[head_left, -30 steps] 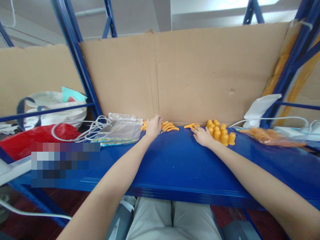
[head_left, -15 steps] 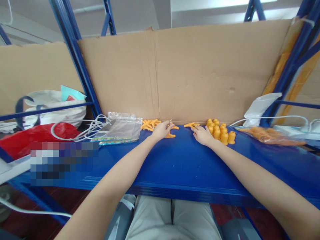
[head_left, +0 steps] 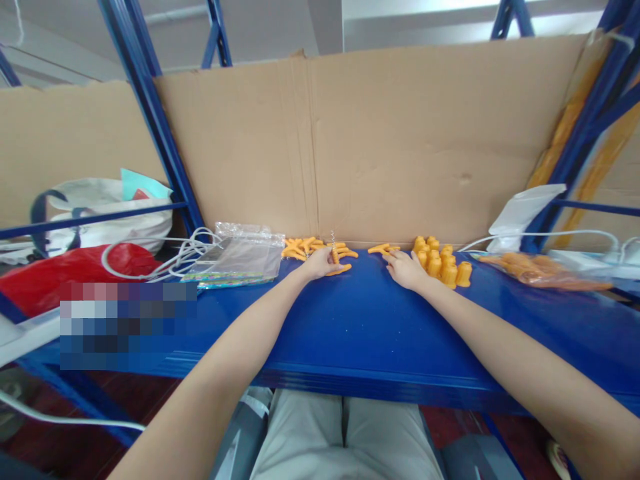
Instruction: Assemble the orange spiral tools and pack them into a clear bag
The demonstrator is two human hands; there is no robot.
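Observation:
My left hand (head_left: 317,264) is closed in a pinch on a corkscrew (head_left: 333,252), an orange piece whose thin metal spiral points upward. Beside and behind that hand lie several orange branched pieces (head_left: 298,247), and one orange prong (head_left: 341,269) lies just in front of its fingers. My right hand (head_left: 404,269) rests low over the shelf with its fingers stretched out. Its fingertips touch or nearly touch an orange forked piece (head_left: 381,248). Right next to this hand stand several orange bell-shaped parts (head_left: 449,272) in a tight cluster.
The blue shelf (head_left: 350,333) backs onto a cardboard panel (head_left: 400,147). Clear plastic bags (head_left: 247,257), white cables (head_left: 187,257) and a red bag (head_left: 85,270) lie left. At right is a plastic bag of orange parts (head_left: 545,270). Blue posts (head_left: 145,113) flank the shelf.
My left hand has shifted slightly left and turned, so the metal spiral now stands up clearly above its fingers. The right hand has stayed in place.

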